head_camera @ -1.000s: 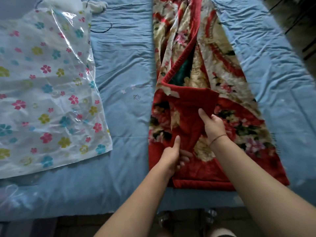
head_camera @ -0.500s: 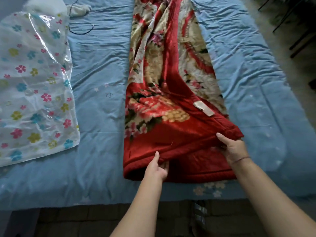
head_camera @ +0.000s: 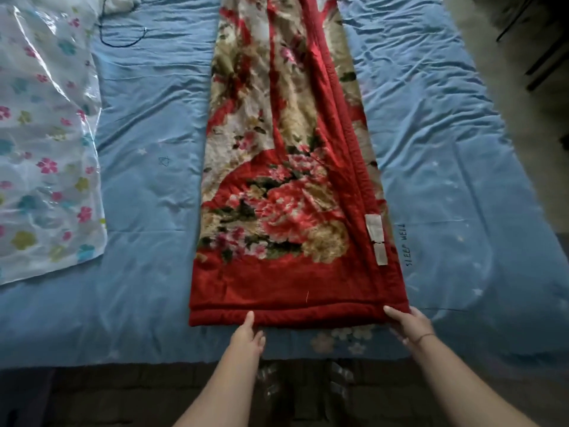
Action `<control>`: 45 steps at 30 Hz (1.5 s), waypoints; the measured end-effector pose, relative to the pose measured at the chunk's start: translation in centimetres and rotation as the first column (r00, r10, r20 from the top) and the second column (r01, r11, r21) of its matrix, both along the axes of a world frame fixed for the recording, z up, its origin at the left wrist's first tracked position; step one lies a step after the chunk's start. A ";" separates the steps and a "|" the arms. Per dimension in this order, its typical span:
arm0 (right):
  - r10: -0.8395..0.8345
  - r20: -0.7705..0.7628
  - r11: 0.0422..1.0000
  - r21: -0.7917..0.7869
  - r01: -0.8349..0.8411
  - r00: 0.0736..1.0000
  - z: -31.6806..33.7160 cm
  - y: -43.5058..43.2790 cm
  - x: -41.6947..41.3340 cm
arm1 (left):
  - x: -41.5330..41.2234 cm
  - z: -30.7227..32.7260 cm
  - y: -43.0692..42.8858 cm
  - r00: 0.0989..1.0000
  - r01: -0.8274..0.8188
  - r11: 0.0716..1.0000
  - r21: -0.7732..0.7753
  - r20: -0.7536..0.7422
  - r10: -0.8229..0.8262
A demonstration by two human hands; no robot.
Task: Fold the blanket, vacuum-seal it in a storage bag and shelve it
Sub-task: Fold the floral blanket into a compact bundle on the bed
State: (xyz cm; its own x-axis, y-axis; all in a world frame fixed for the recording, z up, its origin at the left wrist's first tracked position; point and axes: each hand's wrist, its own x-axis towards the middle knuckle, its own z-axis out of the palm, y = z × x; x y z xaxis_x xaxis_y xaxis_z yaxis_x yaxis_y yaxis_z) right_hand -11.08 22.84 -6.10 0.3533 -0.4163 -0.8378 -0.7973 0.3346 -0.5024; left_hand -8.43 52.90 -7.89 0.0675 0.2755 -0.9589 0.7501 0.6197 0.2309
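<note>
Red floral plush blanket point(head_camera: 277, 217), one folded strip, has its near hem pinched by left hand point(head_camera: 248, 332) and right hand point(head_camera: 411, 326). One flowered clear plastic bag point(head_camera: 46, 149) lies apart, leftward.

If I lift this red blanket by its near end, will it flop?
Probably flops: the blanket lies in soft, creased layers. Likely heavy for its size, since its stacked edges look thick. Its plush pile should grip the sheet.

A red floral blanket point(head_camera: 286, 211), folded into a long strip, lies on the blue bedsheet point(head_camera: 147, 211). The left hand point(head_camera: 248, 332) and right hand point(head_camera: 409, 325) pinch its near hem, thumbs on top. A flower-printed storage bag point(head_camera: 46, 149) lies apart at the left
</note>
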 end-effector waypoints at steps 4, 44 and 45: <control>0.178 0.007 0.969 -0.176 -0.174 0.984 -0.4 -1.0 2.5 | 0.9 0.8 6.2 0.960 0.278 0.768 0.578 -0.193 -0.202; 0.364 -0.016 0.927 -0.086 -0.364 0.931 -0.2 -2.1 2.7 | 4.2 -5.5 14.4 0.651 0.688 0.627 0.366 0.070 -0.755; 0.356 0.013 0.932 -0.083 -0.354 0.934 -0.2 -2.3 2.8 | 4.1 -5.0 14.2 0.644 0.689 0.620 0.376 0.074 -0.761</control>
